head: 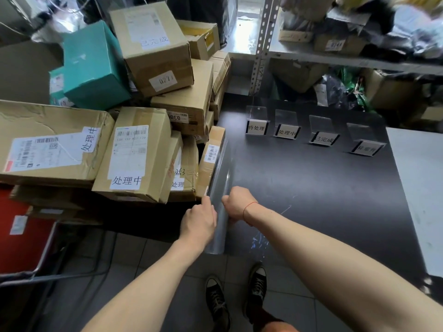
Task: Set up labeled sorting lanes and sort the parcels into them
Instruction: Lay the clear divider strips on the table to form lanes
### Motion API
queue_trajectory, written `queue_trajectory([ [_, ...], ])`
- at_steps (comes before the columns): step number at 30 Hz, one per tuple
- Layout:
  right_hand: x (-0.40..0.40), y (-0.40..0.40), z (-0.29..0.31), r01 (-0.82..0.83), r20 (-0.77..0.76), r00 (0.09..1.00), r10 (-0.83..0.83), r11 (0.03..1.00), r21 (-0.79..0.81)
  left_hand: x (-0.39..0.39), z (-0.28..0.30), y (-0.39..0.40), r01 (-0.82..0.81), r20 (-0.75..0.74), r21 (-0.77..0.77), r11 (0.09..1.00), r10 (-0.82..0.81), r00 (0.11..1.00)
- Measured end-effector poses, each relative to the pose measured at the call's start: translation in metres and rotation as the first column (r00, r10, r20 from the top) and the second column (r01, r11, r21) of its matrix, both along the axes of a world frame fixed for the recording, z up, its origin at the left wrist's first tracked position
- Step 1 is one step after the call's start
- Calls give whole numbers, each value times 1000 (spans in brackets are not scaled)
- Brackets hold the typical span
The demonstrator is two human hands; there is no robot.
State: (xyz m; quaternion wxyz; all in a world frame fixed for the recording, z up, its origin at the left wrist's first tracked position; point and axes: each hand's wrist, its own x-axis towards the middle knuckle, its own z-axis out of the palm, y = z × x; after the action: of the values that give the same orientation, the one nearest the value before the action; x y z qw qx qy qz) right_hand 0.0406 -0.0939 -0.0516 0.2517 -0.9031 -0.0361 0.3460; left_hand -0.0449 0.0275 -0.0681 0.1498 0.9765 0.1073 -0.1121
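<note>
A long clear plastic panel [221, 173] stands on edge along the left side of the black table [311, 188]. My left hand [199, 221] grips its near end from the left, and my right hand [236, 207] grips it from the right. Several clear label stands with Chinese labels run in a row at the back of the table, from the leftmost stand [257, 127] to the rightmost stand [366, 148]. Left of the panel lies a heap of cardboard parcels [130, 154], some with handwritten white labels. A narrow parcel [212, 159] leans against the panel.
A teal box [93, 65] and a large brown box [153, 44] top the heap. A metal shelf rack [261, 44] with bags and boxes stands behind the table. A white surface [422, 188] adjoins the table's right side. A red container [21, 236] sits low left.
</note>
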Motion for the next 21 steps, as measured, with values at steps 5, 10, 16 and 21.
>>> queue_trajectory([
  [5,0,-47,13,26,84,996,-9,979,-200,-10,-4,-5,28,-45,105,994,-23,999],
  [10,-9,-76,22,28,46,999,-20,982,-189,-7,-2,-12,43,-58,168,985,-33,998],
  [16,-27,-70,12,65,9,998,-64,991,-120,0,1,-16,10,-40,149,989,-4,999],
  [21,-35,-66,12,121,1,993,-121,990,-75,-7,-1,-10,56,76,176,983,-70,995],
])
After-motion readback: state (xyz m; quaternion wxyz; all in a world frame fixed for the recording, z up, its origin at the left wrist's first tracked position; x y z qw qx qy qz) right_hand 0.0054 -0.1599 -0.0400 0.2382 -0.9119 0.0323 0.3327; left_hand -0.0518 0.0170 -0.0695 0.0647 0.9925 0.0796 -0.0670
